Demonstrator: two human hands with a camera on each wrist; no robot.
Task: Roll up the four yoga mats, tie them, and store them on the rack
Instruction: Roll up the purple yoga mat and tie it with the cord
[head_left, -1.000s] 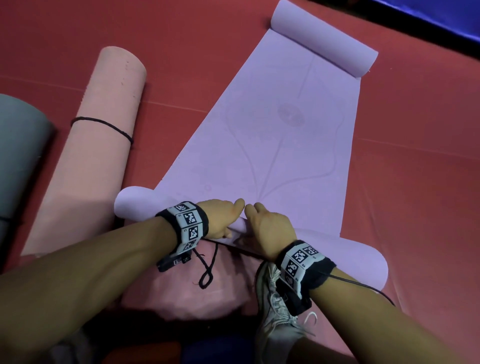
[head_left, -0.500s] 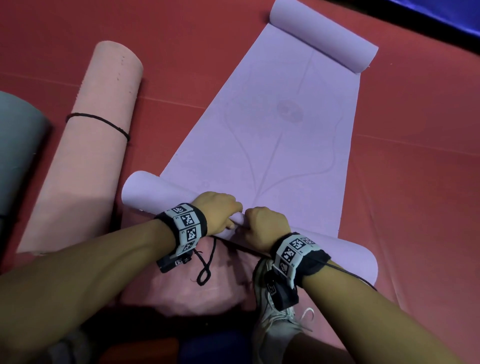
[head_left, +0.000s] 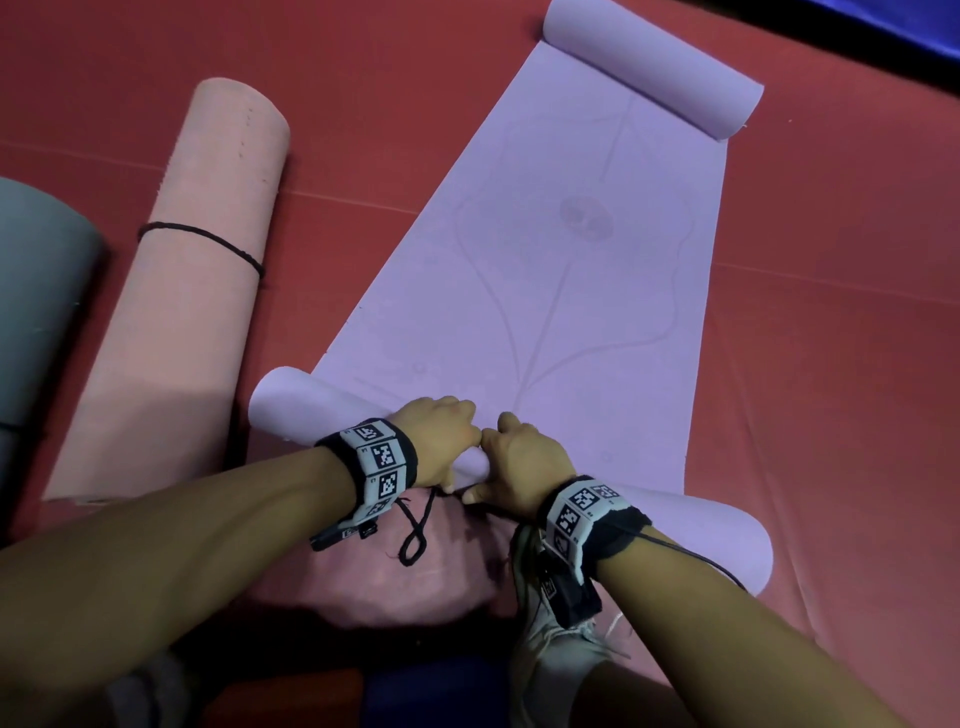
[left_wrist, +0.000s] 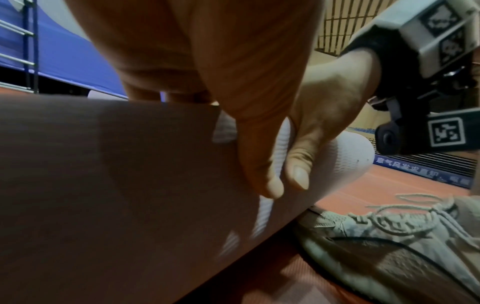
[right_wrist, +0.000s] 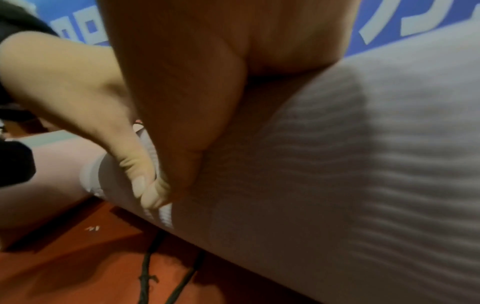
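Your left hand (head_left: 441, 441) and right hand (head_left: 519, 462) sit side by side on the near roll (head_left: 322, 410) of the open mat (head_left: 571, 260); its far end is curled too. Left of it lies a tied mat (head_left: 182, 291), then another mat (head_left: 36, 291). A cord (head_left: 415, 535) lies behind the roll, probably loose, beside your shoe (head_left: 550, 649).

Purple mat (head_left: 561, 270) lay flat beyond the grip, both ends curled; tied pink roll (head_left: 176, 291) left.

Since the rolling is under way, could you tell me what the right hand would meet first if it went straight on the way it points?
Only the flat lilac mat; beyond it, the curled far end, though depth is unclear.
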